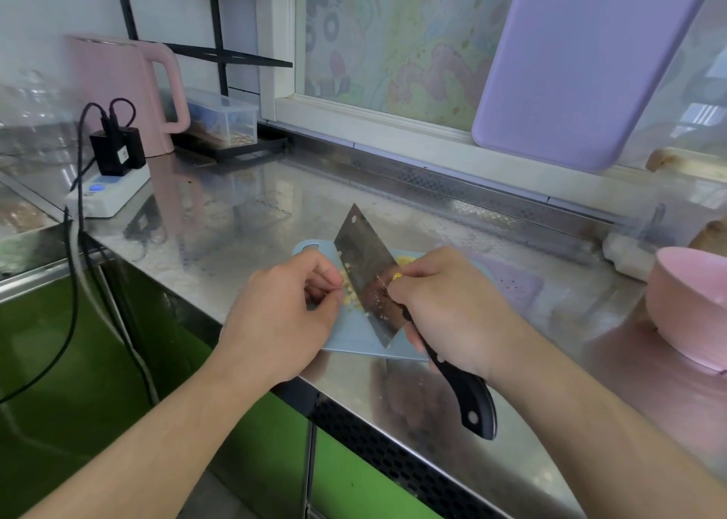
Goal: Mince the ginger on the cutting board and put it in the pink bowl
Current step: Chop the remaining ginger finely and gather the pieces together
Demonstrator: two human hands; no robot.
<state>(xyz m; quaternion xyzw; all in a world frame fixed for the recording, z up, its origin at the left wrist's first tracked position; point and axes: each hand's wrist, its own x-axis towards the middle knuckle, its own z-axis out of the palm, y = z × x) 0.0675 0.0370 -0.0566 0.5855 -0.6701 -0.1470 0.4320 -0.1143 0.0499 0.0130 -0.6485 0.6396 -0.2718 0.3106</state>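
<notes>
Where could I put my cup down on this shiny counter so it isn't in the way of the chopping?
The widest bare steel lies between the power strip and the blue cutting board, in front of the pink kettle. A smaller patch sits between the board and the pink bowl. The board itself is crowded: both hands, the cleaver and the ginger.

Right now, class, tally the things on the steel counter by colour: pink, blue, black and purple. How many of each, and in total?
Pink: 2, the kettle and the bowl
Blue: 1, the cutting board
Black: 2, the plug adapters
Purple: 1, the leaning board
Total: 6
</notes>
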